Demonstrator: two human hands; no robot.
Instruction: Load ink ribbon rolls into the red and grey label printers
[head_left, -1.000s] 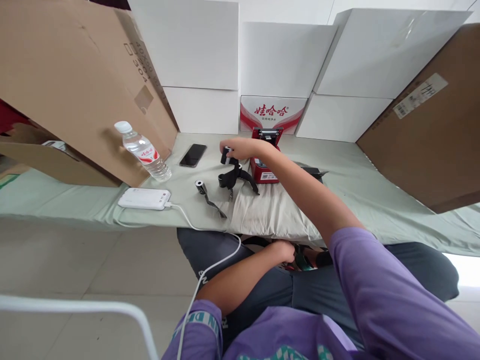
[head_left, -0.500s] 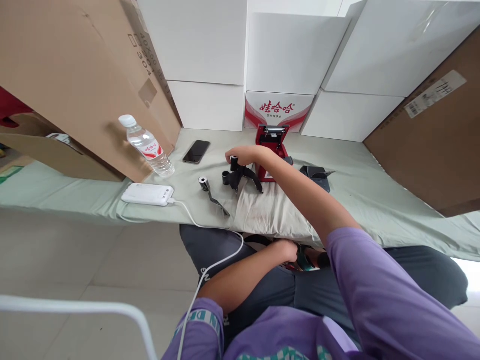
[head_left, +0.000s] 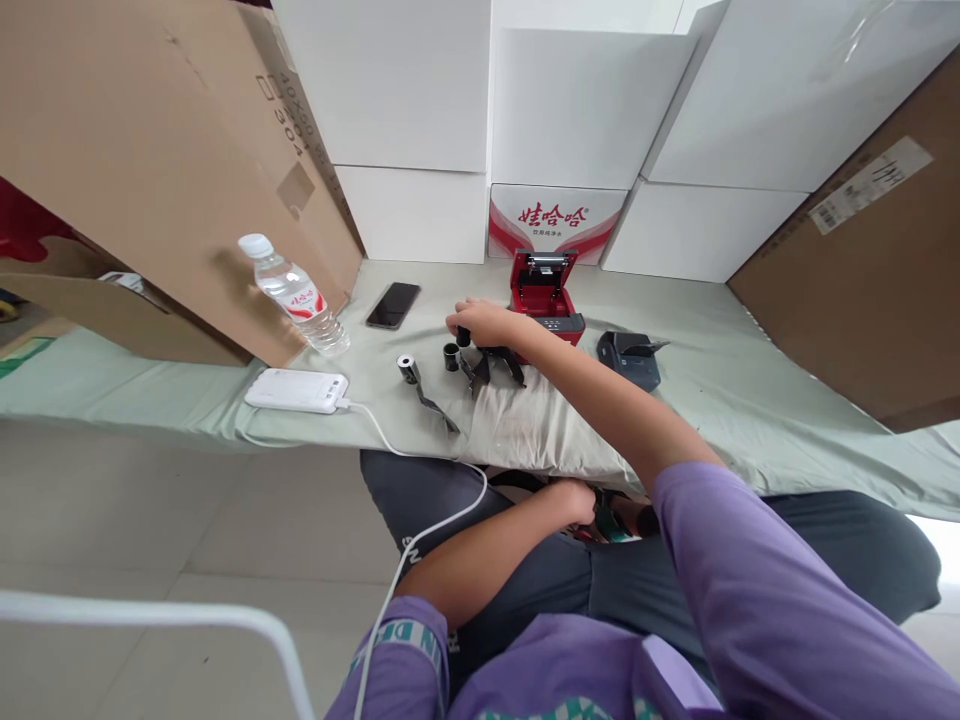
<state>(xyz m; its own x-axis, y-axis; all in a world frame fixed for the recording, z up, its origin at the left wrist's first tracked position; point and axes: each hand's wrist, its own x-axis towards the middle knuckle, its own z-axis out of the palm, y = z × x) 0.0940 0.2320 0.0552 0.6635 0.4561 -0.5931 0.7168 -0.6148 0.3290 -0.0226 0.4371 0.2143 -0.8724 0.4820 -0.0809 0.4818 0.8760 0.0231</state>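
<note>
My right hand (head_left: 484, 322) is closed from above on a small black paper roll (head_left: 463, 337), at the left of a loose group. Against it stands another black roll (head_left: 451, 356), and dark curled paper strips (head_left: 504, 365) trail to the right. Nearer the front left lies a separate roll (head_left: 408, 368) with its strip pulled out. Just behind my right forearm, a red receipt printer (head_left: 544, 300) has its lid raised. My left hand (head_left: 574, 502) rests low in my lap by my foot, fingers curled; what they hold, if anything, is hidden.
A dark printer-like device (head_left: 630, 360) sits to the right. Leftward are a phone (head_left: 394, 305), a water bottle (head_left: 300, 300) and a white power bank (head_left: 296, 390), whose cable (head_left: 405, 560) crosses my leg. White boxes (head_left: 416, 90) line the back; cardboard boxes (head_left: 187, 150) flank the cloth-covered surface.
My right hand has shifted slightly on the roll, and the dark strips beside it now lie lower and flatter. More of the red printer's front shows. My left hand stays put.
</note>
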